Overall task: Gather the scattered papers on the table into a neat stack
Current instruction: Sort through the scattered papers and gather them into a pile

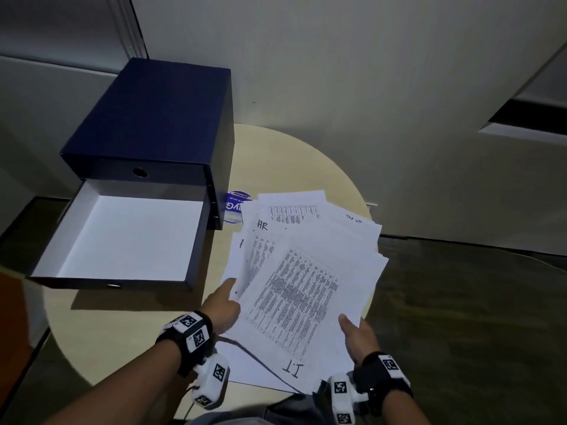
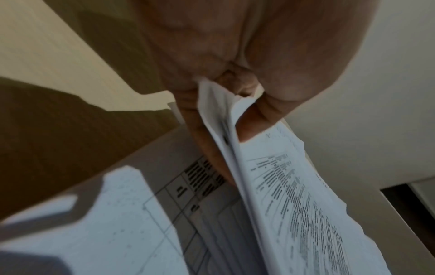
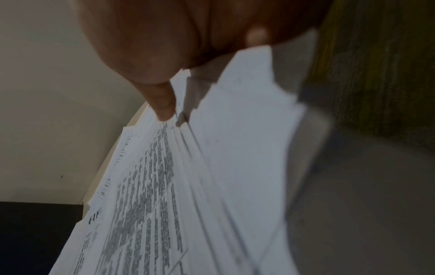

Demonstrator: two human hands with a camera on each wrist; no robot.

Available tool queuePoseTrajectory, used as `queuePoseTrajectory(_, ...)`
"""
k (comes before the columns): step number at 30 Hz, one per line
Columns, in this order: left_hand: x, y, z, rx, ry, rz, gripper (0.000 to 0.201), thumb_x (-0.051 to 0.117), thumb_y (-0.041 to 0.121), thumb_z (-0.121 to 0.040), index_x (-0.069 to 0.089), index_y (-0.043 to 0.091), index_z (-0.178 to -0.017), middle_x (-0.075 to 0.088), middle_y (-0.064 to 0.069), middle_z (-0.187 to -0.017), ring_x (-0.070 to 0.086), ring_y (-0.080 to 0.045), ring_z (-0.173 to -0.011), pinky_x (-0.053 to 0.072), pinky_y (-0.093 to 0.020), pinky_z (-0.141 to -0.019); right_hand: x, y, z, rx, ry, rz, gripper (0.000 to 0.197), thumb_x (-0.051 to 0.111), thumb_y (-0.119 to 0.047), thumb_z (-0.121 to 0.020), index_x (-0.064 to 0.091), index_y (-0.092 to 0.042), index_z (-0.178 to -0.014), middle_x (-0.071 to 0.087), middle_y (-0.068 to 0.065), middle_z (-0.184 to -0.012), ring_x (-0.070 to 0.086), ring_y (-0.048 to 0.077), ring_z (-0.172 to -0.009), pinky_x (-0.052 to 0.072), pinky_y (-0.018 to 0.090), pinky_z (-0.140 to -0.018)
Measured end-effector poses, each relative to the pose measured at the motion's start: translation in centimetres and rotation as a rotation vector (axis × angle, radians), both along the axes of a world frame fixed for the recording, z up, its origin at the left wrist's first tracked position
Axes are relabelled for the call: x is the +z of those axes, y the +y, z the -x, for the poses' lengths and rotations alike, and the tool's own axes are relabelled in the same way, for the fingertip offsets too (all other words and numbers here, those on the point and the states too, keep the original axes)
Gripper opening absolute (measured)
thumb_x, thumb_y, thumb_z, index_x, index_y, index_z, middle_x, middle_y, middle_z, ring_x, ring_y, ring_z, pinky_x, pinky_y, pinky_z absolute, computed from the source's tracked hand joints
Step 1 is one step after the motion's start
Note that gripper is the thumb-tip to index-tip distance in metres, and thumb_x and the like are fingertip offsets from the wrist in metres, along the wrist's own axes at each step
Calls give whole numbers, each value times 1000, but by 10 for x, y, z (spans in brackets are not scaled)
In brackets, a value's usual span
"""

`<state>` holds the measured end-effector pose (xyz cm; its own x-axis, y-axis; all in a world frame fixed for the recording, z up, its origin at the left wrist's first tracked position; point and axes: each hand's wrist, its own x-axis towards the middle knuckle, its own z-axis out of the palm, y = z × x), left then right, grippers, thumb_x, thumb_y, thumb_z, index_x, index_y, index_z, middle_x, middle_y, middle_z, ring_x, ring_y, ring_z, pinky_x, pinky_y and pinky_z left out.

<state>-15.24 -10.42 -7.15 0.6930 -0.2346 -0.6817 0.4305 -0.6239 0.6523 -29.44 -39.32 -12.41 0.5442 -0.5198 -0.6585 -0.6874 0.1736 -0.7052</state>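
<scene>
both hands hold one fanned bundle of papers [image 1: 306, 271] raised above the round table [image 1: 129, 326]. the left hand [image 1: 222, 305] reaches in from the bundle's near left edge, thumb laid on top and pointing away from the person; in the left wrist view its fingers [image 2: 202, 130] sit under the sheets and the thumb over them, pinching the edge of the bundle. the right hand [image 1: 357, 334] takes the bundle's near right corner, thumb on top, and the right wrist view shows the thumb [image 3: 162, 104] pressing on the printed top sheet with the rest of the fingers hidden beneath (so it is grasping the papers too). each wrist carries a black strap with white marker blocks.

the count: one bundle of several overlapping sheets, too many layered to number exactly, their corners splayed out unevenly at the far and right sides. one more sheet marked "it" [image 1: 276, 368] lies flat on the table under the bundle's near edge. one dark blue drawer box [image 1: 153, 118] stands left of the papers, with one drawer [image 1: 122, 240] pulled out toward the person, white inside. one small blue and white sticker [image 1: 234, 207] lies on the table between the box and the bundle.

the bundle's right side overhangs the table's right rim, above dark flooring. bare tabletop shows near the person, below the open drawer, and beyond the papers toward the wall.
</scene>
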Motion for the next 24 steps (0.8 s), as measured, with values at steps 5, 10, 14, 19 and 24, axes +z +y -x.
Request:
queuePoseTrajectory(5, -2, -12, 8, -128, -30, -72, 91, 68, 34, -87, 10, 17, -156, 32, -9, -157, 40, -26, -138, 39, -29, -100, -12, 1, -1, 53, 44, 19, 63, 58, -37, -95, 39, -10, -148, 48, 6, -149, 46, 30, -135, 36, 47, -113)
queuePoseTrajectory(10, -6, -23, 10, -76, -88, -54, 70, 56, 15, -96, 17, 20, -154, 33, -11, -156, 36, -30, -141, 38, -37, -109, 8, 2, -4, 39, 110, 64, 76, 48, -52, -96, 27, -4, -152, 33, 13, -158, 34, 34, -143, 31, 42, -114)
queuePoseTrajectory(14, -10, -26, 13, -63, -10, 1, 61, 49, 16, -99, 22, 21, -154, 29, -5, -159, 33, -27, -143, 31, -39, -116, 1, 2, -1, -42, 29, -64, 93, 62, -66, -81, 34, -12, -151, 43, 8, -152, 44, 32, -137, 38, 49, -111)
queuePoseTrajectory(19, -17, -36, 25, -194, -37, -24, 46, 52, 29, -97, 44, 18, -141, 55, -7, -135, 56, -25, -118, 45, -30, -97, -4, 3, 4, 38, -30, -36, 51, 69, -13, -90, 51, -9, -138, 62, 13, -134, 63, 27, -102, 50, 38, -90)
queuePoseTrajectory(24, -16, -27, 17, -46, -311, -175, 5, 63, 25, -89, 59, 26, -86, 58, 0, -99, 62, -21, -90, 43, -24, -72, -12, -4, 13, 0, -3, 15, 33, 64, -1, -91, 61, -14, -121, 71, 10, -117, 65, 33, -107, 48, 52, -101)
